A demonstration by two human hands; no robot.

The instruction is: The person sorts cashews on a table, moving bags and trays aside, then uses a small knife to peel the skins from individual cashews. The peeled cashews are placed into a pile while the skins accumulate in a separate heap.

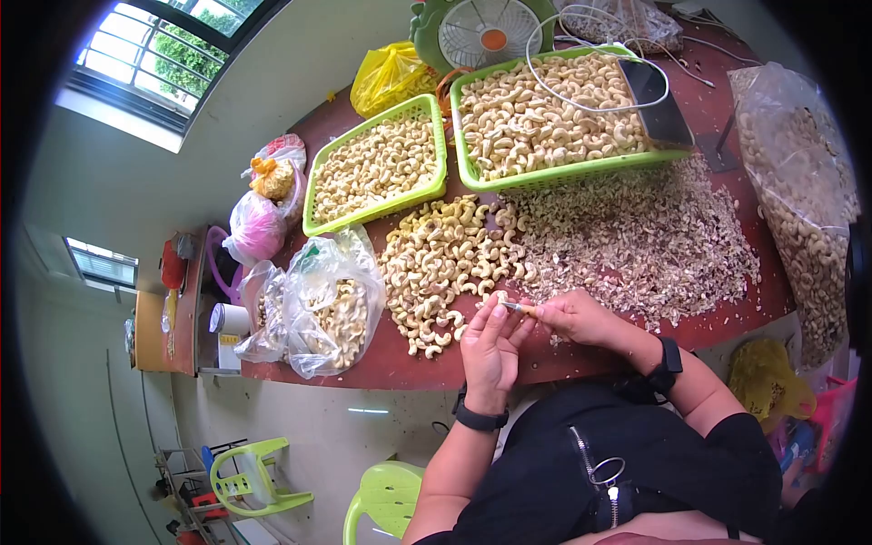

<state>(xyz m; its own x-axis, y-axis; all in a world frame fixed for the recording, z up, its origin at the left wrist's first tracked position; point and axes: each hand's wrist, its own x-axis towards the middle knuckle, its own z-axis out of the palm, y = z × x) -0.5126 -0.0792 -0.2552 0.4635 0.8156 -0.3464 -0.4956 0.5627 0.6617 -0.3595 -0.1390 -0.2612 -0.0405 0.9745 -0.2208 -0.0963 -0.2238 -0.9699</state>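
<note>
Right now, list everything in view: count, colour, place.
green baskets: two, full of pale cashews, far side of table
phone: one, dark, lying in the larger basket, white cable attached
loose cashew pile: one, pale, table centre
shell scraps: one brownish heap, right of the pile
clear bags of cashews: two or so, table's left end
big clear bag: one, cashews, right edge
yellow bag: one, behind the baskets
fan: one, green and white, far edge
green chairs: two, floor
left hand: on a cashew, black wristband
right hand: holds a small tool to it
</note>
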